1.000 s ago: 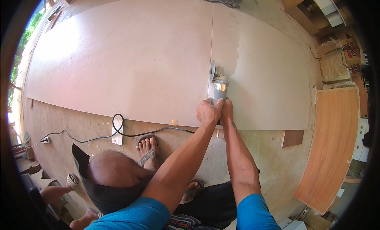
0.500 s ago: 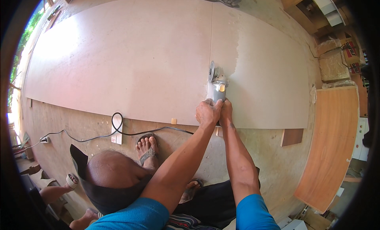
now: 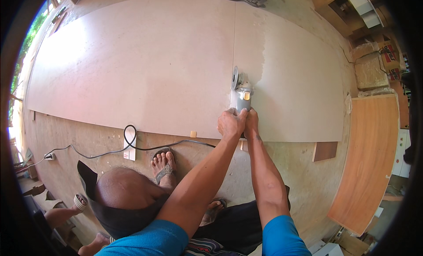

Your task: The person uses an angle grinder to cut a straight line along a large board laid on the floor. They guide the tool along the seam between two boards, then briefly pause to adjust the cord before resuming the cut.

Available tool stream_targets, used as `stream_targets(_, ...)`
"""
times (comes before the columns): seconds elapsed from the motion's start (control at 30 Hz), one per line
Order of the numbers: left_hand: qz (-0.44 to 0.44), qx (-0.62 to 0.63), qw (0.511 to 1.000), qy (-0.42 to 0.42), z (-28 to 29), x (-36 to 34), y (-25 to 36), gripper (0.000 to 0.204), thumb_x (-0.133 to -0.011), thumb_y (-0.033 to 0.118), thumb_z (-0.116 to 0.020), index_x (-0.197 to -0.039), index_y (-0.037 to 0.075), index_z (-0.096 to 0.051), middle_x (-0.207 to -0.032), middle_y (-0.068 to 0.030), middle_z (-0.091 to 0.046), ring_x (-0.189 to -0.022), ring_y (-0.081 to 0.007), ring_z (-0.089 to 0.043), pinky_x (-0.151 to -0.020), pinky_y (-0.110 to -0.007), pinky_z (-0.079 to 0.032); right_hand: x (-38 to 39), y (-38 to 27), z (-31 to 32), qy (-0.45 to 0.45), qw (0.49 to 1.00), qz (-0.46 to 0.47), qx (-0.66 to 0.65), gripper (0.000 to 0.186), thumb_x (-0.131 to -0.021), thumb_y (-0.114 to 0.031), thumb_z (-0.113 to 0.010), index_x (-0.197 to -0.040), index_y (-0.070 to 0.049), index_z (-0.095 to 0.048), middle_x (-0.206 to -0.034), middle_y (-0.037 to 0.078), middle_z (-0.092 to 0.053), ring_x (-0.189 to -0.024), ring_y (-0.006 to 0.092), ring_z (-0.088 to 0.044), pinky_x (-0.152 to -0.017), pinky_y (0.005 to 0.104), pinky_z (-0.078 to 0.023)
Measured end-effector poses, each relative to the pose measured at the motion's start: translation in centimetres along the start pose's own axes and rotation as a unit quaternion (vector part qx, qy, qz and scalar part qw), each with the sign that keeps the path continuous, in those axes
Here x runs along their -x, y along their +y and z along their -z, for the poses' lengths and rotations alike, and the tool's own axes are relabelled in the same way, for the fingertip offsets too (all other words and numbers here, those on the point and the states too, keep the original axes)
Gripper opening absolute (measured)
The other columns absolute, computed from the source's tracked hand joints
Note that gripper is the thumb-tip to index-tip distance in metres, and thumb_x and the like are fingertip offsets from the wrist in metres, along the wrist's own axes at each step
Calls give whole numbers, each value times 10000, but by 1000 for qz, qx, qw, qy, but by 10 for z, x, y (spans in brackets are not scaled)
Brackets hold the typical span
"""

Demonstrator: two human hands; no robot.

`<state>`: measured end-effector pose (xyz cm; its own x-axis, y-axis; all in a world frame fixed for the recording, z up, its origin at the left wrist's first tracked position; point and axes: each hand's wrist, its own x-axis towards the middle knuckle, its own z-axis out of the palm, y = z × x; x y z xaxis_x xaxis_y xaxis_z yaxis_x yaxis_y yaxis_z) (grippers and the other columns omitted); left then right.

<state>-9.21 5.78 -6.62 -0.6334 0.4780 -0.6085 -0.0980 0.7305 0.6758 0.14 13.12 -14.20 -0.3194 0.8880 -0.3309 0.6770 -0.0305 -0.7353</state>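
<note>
Both hands grip the grey body of an angle grinder (image 3: 243, 100). My left hand (image 3: 231, 123) wraps its near end from the left, and my right hand (image 3: 252, 122) closes on it from the right. The grinder's disc (image 3: 235, 78) stands on edge at the left of its head, over a thin straight line in a large pale board (image 3: 189, 49). Pale dust lies on the board to the right of the head. Whether the disc touches the surface I cannot tell. My hands hide the tool's rear end.
A black power cord (image 3: 176, 143) loops over the floor from the left. Beside it are my sandalled foot (image 3: 164, 164) and a white box (image 3: 129, 146). A brown wooden panel (image 3: 368, 159) lies at right, near wrapped cartons (image 3: 371, 71). Another person's foot (image 3: 80, 202) shows at lower left.
The grinder and both hands have shifted very slightly away from me along the line. Little else differs.
</note>
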Motion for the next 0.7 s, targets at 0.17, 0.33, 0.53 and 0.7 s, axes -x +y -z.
stream_targets(0.17,-4,-5,1000,3,0,2,-1,519,-881,539,-782,-1086,63,-814,-1070,-218,-795,-1067,-419,-756,-954,-517,-578,-1,6,-1,5,1000,-6,-26,491,-855,-411,-792,-1087,17,-726,-987,269,-781,-945,438,-772,-819,489,-582)
stream_targets(0.33,-12,-4,1000,3,1,4,-4,524,-878,534,-783,-1093,57,-811,-1066,-232,-792,-1060,-427,-756,-951,-520,-579,-2,13,-4,-1,1000,-9,-25,479,-860,-402,-792,-1088,14,-727,-990,274,-780,-954,444,-771,-821,492,-583)
stream_targets(0.53,-8,1,1000,0,0,6,-7,529,-872,537,-784,-1091,56,-810,-1061,-236,-791,-1055,-428,-756,-945,-525,-578,4,10,-2,4,1000,-7,-29,470,-858,-394,-797,-1087,11,-728,-1000,273,-781,-966,446,-771,-825,498,-585)
stream_targets(0.7,-12,2,1000,-2,-1,9,-9,522,-872,539,-784,-1057,51,-804,-1048,-229,-791,-1043,-428,-756,-934,-528,-577,9,6,-3,16,1000,-18,-12,462,-862,-389,-792,-1092,7,-730,-1009,268,-782,-969,442,-771,-823,499,-584)
